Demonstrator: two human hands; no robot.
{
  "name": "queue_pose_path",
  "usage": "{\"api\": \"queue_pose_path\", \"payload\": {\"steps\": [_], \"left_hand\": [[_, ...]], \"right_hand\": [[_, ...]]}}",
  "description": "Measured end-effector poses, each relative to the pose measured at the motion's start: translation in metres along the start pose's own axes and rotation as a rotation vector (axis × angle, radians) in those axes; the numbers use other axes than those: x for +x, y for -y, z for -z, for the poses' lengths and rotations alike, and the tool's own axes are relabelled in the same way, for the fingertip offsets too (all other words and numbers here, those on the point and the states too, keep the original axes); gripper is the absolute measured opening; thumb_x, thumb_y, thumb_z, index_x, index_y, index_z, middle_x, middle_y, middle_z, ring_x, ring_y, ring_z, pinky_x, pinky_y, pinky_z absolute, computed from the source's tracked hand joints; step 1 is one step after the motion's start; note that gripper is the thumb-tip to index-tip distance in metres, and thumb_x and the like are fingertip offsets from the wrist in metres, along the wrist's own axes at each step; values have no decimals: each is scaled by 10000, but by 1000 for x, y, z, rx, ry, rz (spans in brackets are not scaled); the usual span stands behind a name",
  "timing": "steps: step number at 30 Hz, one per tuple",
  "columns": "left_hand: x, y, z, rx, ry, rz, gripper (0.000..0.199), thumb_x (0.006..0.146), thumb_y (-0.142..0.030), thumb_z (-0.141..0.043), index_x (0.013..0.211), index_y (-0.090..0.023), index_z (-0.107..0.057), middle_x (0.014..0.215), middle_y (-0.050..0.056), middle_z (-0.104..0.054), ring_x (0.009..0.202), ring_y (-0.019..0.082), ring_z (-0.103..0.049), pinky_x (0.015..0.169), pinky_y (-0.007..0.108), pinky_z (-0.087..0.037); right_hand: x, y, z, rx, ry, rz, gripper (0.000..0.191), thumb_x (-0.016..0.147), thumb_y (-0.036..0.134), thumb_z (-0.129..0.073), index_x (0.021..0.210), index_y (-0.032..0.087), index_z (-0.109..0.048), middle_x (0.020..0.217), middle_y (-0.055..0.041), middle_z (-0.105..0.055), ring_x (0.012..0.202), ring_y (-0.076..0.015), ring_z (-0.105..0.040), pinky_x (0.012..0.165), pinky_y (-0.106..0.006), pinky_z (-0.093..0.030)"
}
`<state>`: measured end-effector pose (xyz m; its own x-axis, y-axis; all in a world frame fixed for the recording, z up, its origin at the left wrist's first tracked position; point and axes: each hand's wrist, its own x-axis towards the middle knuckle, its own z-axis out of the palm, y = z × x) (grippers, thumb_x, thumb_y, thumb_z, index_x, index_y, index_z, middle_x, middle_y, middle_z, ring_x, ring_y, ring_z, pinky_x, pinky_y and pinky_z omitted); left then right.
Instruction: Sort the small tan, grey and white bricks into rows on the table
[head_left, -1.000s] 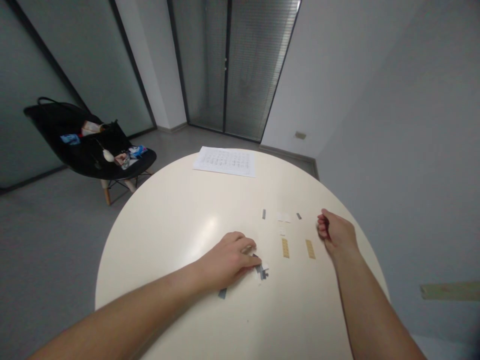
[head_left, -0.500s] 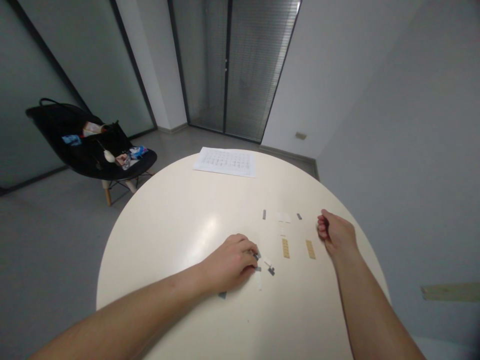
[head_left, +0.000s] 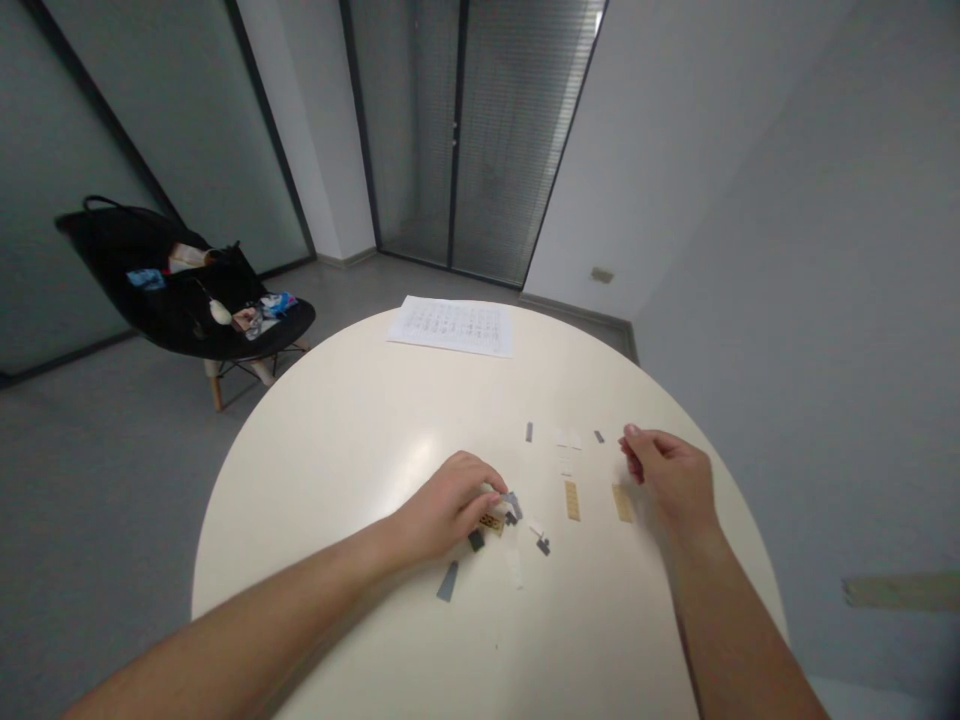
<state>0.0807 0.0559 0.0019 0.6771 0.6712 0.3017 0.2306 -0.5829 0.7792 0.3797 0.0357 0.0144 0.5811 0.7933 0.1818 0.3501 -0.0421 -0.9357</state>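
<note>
My left hand (head_left: 448, 508) is over the middle of the white round table (head_left: 337, 430), its thumb and index finger closed at the end of a small grey toy-brick piece (head_left: 513, 503). Under and beside the fingers are a tan studded plate (head_left: 492, 523), a dark piece (head_left: 476, 540) and a grey wedge-shaped piece (head_left: 448, 582). Slightly to the right lies a small dark grey piece (head_left: 543, 544). My right hand (head_left: 671, 478) hovers at the right with curled fingers, thumb against them; whatever it may hold is hidden. Nearest to it is a tan plate (head_left: 622, 503).
Another tan plate (head_left: 572, 501), two small grey pieces (head_left: 529, 432) and pale pieces (head_left: 568, 438) lie between the hands. A printed sheet (head_left: 451, 326) rests at the far table edge. A black chair (head_left: 161, 320) with a bag and packets stands at the left.
My left hand has drawn slightly back and up, uncovering the tan plate, dark piece and grey wedge. My right hand has shifted a little left, its thumb and fingers closer together.
</note>
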Motion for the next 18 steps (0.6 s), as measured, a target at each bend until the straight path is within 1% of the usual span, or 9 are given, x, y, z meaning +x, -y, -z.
{"api": "queue_pose_path", "payload": {"steps": [2, 3, 5, 7, 10, 14, 18], "left_hand": [[0, 2, 1, -98, -76, 128, 164, 930, -266, -507, 989, -206, -647, 984, 72, -672, 962, 212, -601, 878, 370, -460], [0, 3, 1, -152, -104, 189, 159, 922, -285, -527, 981, -208, -654, 989, 74, -677, 959, 215, -613, 866, 370, -472], [0, 3, 0, -275, -135, 276, 158, 906, -317, -564, 962, -209, -664, 970, 75, -693, 932, 218, -637, 842, 372, -494], [1, 2, -1, -386, -142, 322, 175, 891, -345, -591, 947, -201, -672, 939, 74, -706, 906, 218, -653, 822, 372, -513], [2, 1, -3, -477, -162, 349, 211, 865, -377, -628, 937, -187, -686, 911, 71, -716, 875, 211, -664, 808, 365, -520], [2, 4, -5, -525, -193, 363, 220, 830, -374, -674, 925, -178, -701, 872, 58, -718, 817, 189, -662, 775, 343, -509], [2, 5, -6, -602, -199, 355, 245, 789, -375, -723, 898, -161, -678, 837, 58, -719, 767, 178, -658, 736, 333, -505]], "right_hand": [[-16, 15, -7, -104, 120, 115, 314, 760, 464, -686, 633, 178, -679, 442, 22, -524, 419, -94, -446, 410, -224, -363], [-23, 22, -11, -133, 178, 174, 295, 759, 457, -684, 646, 185, -691, 473, 10, -561, 439, -110, -479, 425, -235, -382], [-38, 34, -23, -150, 304, 288, 249, 772, 429, -671, 679, 201, -712, 599, -24, -661, 543, -152, -580, 506, -260, -456], [-50, 41, -35, -152, 407, 365, 213, 786, 402, -667, 713, 211, -725, 706, -45, -712, 633, -174, -630, 569, -272, -491], [-62, 44, -50, -160, 526, 409, 171, 796, 369, -675, 810, 213, -744, 738, -42, -717, 617, -152, -618, 550, -251, -478], [-71, 44, -60, -138, 610, 417, 162, 805, 347, -679, 874, 216, -745, 703, -20, -696, 581, -125, -587, 527, -227, -453], [-75, 45, -63, -109, 605, 407, 136, 820, 330, -665, 835, 222, -746, 712, -22, -703, 600, -130, -604, 536, -230, -451]]}}
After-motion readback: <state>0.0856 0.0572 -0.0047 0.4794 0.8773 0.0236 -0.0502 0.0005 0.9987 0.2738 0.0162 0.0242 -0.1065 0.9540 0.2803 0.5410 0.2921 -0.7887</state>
